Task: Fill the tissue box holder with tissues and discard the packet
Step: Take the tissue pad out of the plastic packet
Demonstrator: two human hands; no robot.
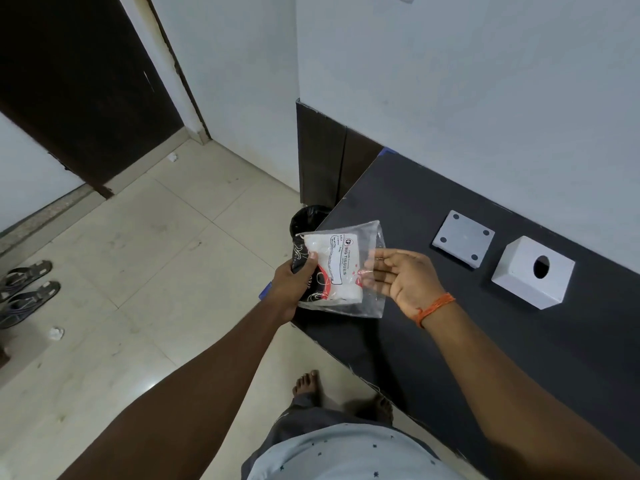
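A clear plastic tissue packet (337, 268) with white tissues inside and a printed label hangs over the dark table's left corner. My left hand (294, 284) grips its left end, thumb on top. My right hand (403, 277) pinches the packet's open right end, fingers partly inside the clear film. The white tissue box holder (531, 273) with a round hole stands on the table to the right. Its flat white base plate (462, 239) with four dark feet lies beside it, apart from the holder.
The dark table (467, 341) runs along the white wall. A bin with a black liner (306, 216) stands on the tiled floor just beyond the table's corner. Sandals (26, 289) and a crumpled paper scrap (55, 333) lie at left. My bare feet (308, 381) are below.
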